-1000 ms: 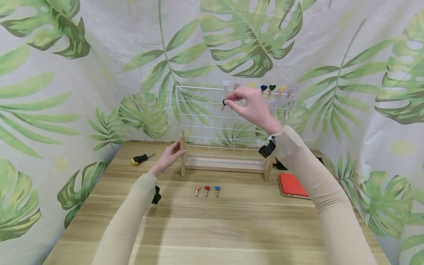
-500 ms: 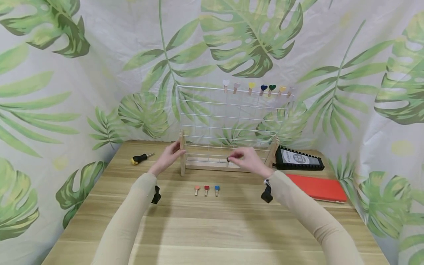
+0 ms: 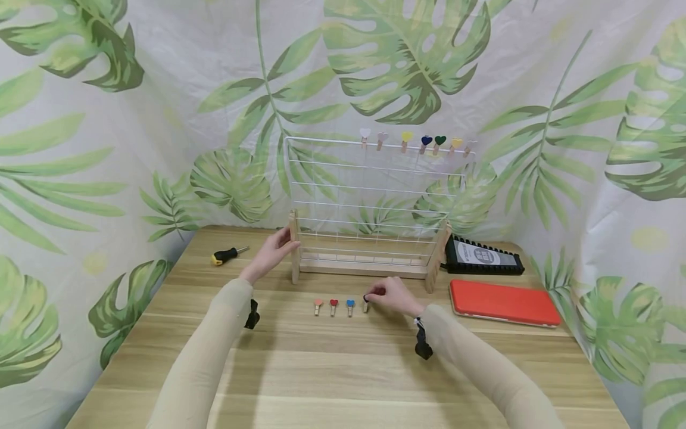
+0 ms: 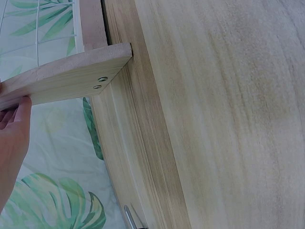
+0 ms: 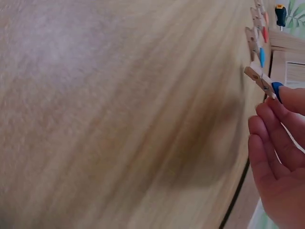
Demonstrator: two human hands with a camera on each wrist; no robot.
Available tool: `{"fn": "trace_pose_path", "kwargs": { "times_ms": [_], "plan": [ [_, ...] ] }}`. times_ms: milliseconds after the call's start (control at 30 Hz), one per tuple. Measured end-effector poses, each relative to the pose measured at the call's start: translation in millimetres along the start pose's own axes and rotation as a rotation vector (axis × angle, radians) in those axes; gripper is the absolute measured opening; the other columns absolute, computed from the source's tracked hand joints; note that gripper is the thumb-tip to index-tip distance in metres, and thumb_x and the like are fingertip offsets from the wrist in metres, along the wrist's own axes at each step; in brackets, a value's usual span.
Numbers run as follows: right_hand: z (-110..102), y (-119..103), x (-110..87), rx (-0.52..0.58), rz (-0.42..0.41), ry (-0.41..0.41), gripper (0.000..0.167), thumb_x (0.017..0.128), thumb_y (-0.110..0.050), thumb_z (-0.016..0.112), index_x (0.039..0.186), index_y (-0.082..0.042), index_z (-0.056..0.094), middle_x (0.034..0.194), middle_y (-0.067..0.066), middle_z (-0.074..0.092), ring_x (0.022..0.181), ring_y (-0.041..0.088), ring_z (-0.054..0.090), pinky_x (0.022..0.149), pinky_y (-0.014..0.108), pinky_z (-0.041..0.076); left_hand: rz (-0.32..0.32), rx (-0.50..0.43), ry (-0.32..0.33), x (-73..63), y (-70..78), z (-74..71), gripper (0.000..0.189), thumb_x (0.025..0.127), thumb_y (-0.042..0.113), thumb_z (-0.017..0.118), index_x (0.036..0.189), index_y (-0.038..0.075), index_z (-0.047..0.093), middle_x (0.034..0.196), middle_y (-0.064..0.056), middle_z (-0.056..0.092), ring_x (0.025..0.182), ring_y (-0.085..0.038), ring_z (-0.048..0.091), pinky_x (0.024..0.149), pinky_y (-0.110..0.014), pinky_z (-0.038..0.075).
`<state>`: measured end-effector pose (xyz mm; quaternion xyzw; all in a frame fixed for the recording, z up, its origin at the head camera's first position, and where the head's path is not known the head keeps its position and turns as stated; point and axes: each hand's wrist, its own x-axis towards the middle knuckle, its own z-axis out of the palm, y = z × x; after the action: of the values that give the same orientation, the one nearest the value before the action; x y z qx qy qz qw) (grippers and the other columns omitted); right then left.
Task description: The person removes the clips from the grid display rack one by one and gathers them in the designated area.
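right grip (image 3: 393,295): pinching dark-blue heart clothespin (image 5: 260,81) | left grip (image 3: 271,255): holding wooden upright (image 4: 69,78) | left wrist view only: two screws (image 4: 102,79) | head view only: red case (image 3: 504,302)

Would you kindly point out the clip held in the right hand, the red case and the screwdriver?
Held clip (image 5: 260,81), right wrist view, on its wooden body.
Red case (image 3: 505,302), head view, on its top.
Screwdriver (image 3: 226,256), head view, on its handle.
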<state>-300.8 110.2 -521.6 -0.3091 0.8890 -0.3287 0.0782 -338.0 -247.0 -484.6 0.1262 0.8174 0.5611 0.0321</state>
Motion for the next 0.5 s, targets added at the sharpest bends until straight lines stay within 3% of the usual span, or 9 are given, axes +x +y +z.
{"fn": "trace_pose_path", "kwargs": {
  "times_ms": [500],
  "plan": [
    [6.6,3.7,3.7,-0.028,0.037,-0.053,0.013,0.094,-0.018,0.069,0.096,-0.011,0.079,0.095,0.003,0.078,0.085,0.009,0.068,0.073,0.019,0.053,-0.005,0.003,-0.015,-2.7,4.9,0.1,0.069,0.105,0.024,0.051,0.157,-0.003,0.015,0.159,-0.029,0.028,0.148,-0.043,0.029,0.121,-0.055,0.03]
  ]
}}
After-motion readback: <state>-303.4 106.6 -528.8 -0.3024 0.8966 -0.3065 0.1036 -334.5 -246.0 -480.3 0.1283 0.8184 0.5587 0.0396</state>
